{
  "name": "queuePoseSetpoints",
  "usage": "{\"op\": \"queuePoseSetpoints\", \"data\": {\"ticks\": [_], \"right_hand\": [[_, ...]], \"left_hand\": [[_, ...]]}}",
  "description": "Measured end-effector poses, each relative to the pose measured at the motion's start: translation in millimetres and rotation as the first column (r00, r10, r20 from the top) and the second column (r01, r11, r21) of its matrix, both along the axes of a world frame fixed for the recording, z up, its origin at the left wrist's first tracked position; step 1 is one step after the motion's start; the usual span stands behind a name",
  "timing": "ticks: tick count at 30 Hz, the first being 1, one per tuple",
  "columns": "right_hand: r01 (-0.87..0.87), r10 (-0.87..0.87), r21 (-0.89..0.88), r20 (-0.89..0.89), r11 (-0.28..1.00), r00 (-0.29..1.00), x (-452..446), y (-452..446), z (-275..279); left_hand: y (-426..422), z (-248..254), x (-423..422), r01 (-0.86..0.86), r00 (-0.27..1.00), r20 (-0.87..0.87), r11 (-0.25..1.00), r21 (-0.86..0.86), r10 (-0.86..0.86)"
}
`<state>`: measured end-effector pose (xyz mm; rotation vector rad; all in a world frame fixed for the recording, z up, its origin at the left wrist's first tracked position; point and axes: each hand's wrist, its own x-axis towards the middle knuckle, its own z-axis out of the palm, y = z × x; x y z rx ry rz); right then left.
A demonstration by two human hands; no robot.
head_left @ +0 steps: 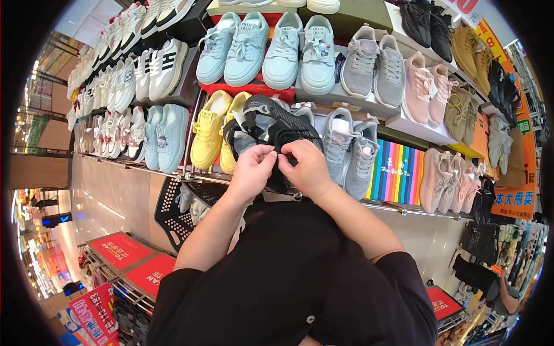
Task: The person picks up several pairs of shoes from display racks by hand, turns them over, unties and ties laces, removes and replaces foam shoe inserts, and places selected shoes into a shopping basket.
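Note:
A pair of black sneakers (283,124) is in front of me at the lower display shelf, with grey lining showing at the left. My left hand (254,168) is at their near side, its thumb and fingertips pinched together. Close beside it, my right hand (307,167) is curled in a similar pinch, the fingertips of both hands almost meeting. What they pinch is dark and small against the black sneakers, so I cannot make it out. Yellow sneakers (206,130) stand just left of the black pair, and grey sneakers (360,158) just right.
Light blue sneakers (283,52) line the tier above. A striped shoebox (398,173) and pink sneakers (438,181) stand to the right. White sneakers (164,69) fill racks at left. A black perforated basket (173,213) is below left, near red signs (121,251). Another person (505,294) is at far right.

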<state>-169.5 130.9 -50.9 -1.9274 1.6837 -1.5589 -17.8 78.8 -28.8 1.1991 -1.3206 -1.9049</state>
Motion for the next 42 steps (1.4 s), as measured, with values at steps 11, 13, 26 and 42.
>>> {"op": "queuePoseSetpoints", "data": {"ticks": [11,13,26,42], "right_hand": [[-0.017,-0.048,0.275,0.227,0.961,0.973,-7.0,6.4,-5.5],[-0.051,-0.074,0.341,0.344,0.939,0.936,-6.3,7.7,-2.1],[-0.357,-0.218,0.305,0.940,0.883,0.263,-6.2,11.7,-21.4],[-0.323,-0.044,0.433,0.651,0.842,0.757,-23.0,4.8,-8.0]], "left_hand": [[25.0,-8.5,-9.4,0.022,0.973,0.232,0.988,-0.153,0.015],[25.1,-9.2,-11.7,0.053,0.980,0.192,0.998,-0.013,-0.050],[10.5,-23.7,-34.6,-0.104,0.926,-0.293,0.906,0.410,0.238],[12.0,-28.8,-23.8,0.075,0.889,-0.443,0.917,0.392,0.117]]}}
